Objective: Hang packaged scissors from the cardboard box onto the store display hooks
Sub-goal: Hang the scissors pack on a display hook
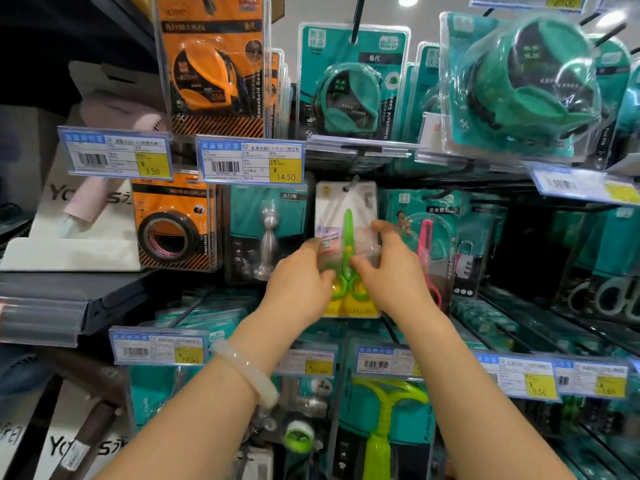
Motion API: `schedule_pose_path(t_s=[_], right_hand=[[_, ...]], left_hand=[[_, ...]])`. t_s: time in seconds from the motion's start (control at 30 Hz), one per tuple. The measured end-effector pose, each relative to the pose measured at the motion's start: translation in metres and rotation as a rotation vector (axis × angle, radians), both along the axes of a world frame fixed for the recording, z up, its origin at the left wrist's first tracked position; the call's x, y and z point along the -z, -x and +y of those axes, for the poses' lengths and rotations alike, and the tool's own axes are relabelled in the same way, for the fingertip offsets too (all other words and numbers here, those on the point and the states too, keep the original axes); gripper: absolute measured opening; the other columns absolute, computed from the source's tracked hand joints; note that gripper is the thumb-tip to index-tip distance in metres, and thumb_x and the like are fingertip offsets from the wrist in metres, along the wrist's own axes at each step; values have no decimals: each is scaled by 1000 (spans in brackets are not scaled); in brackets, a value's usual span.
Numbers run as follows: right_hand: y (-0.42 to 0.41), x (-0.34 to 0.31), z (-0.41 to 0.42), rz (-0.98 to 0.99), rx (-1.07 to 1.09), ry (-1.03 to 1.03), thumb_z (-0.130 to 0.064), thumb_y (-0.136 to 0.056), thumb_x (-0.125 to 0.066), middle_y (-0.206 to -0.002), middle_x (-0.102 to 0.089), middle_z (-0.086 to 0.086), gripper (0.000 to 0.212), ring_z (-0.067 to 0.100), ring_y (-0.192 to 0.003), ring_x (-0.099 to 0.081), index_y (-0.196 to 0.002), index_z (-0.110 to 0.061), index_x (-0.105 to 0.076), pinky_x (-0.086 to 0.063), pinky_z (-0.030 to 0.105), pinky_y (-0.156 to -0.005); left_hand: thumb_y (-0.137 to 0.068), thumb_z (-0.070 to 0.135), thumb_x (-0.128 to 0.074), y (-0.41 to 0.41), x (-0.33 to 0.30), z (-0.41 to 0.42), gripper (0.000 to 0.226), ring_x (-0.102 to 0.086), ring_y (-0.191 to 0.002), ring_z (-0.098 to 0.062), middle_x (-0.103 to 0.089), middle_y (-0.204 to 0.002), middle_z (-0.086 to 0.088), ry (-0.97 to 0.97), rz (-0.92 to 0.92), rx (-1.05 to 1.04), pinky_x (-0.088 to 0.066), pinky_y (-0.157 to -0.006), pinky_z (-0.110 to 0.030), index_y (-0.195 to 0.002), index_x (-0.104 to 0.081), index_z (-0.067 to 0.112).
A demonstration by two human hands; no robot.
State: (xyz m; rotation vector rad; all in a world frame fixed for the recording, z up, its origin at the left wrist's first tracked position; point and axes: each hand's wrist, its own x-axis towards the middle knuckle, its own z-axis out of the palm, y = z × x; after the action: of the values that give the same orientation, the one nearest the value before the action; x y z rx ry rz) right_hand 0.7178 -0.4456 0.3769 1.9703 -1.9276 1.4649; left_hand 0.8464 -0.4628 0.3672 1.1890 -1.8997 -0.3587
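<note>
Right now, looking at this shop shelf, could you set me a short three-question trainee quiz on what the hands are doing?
1. True or false: both the left hand and the right hand hold the green scissors pack.
2. What hangs directly right of that pack? A) pink scissors pack B) orange tape measure C) door stopper
3. What pokes through the hole at the pack's top?

Key: 1 true; 2 A; 3 the display hook.
</note>
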Motion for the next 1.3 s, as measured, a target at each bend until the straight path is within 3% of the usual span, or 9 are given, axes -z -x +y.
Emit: schedule_pose_path(t_s=[0.13, 0.27, 0.37, 0.53, 0.63, 0.7, 0.9, 1.07, 1.3], right_hand=[[-4, -1, -22, 257, 156, -243, -9, -91, -52, -121, -56, 20, 64, 36, -109, -56, -146, -12, -20, -47, 38, -86], [-8, -2, -23, 338, 145, -330, -2, -88, -50, -119, -56, 19, 45, 36, -105, -56, -132, -7, -43, -47, 36, -81], [-10, 3, -4, 427, 177, -311, -2, -87, -53, -115, -56, 18, 23, 36, -102, -56, -109, -3, -56, -43, 33, -72], [-6, 6, 74, 552, 313, -178, -6, -86, -50, -110, -54, 12, 20, 34, -106, -53, -105, -12, -56, -37, 36, -70], [17, 28, 131, 484, 348, -153, -7, -86, -50, -107, -54, 9, 23, 33, -103, -50, -107, -16, -56, -42, 38, -71], [41, 59, 164, 413, 392, -244, -8, -87, -50, -110, -55, 9, 27, 34, -104, -50, -112, -15, -55, -47, 44, -78], [131, 208, 239, 117, 558, -694, -11, -85, -52, -110, -57, 15, 27, 34, -105, -56, -112, -12, -55, -47, 39, -81], [173, 308, 341, -18, 635, -930, -19, -85, -56, -118, -58, 15, 32, 33, -112, -56, -116, -13, -54, -46, 38, -89], [219, 363, 501, -158, 725, -1147, -23, -90, -58, -133, -50, 15, 47, 31, -124, -48, -132, -10, -44, -42, 35, -98]], left_hand=[[-91, 14, -52, 7, -8, -21, 55, -53, -114, -34, -53, -128, -16, -133, -291, -66, -46, -90, -38, -143, -34, 16], [-87, 6, -55, 14, -14, -18, 50, -51, -118, -33, -48, -131, -16, -257, -576, -125, -47, -92, -39, -136, -44, 8], [-89, 7, -51, 18, -8, 5, 43, -44, -121, -35, -45, -132, -17, -73, -618, -173, -43, -92, -42, -131, -47, 8], [-94, 16, -45, 30, -5, 64, 36, -40, -124, -36, -43, -132, -14, 175, -605, -96, -39, -92, -43, -130, -46, 18], [-93, 22, -49, 49, 12, 101, 36, -43, -118, -33, -43, -128, -9, 308, -596, 44, -36, -80, -39, -129, -43, 20], [-90, 22, -51, 69, 41, 125, 43, -42, -119, -31, -41, -129, -7, 337, -648, 175, -37, -86, -39, -132, -38, 20], [-92, 23, -53, 149, 162, 194, 60, -36, -127, -33, -35, -138, -12, 98, -925, 495, -36, -98, -42, -143, -23, 15], [-91, 16, -51, 206, 249, 268, 49, -40, -126, -32, -42, -135, -12, 7, -1063, 707, -37, -98, -40, -137, -34, 15], [-90, 12, -51, 268, 321, 395, 43, -40, -126, -32, -44, -133, -12, -49, -1210, 880, -37, -100, -40, -131, -40, 12]])
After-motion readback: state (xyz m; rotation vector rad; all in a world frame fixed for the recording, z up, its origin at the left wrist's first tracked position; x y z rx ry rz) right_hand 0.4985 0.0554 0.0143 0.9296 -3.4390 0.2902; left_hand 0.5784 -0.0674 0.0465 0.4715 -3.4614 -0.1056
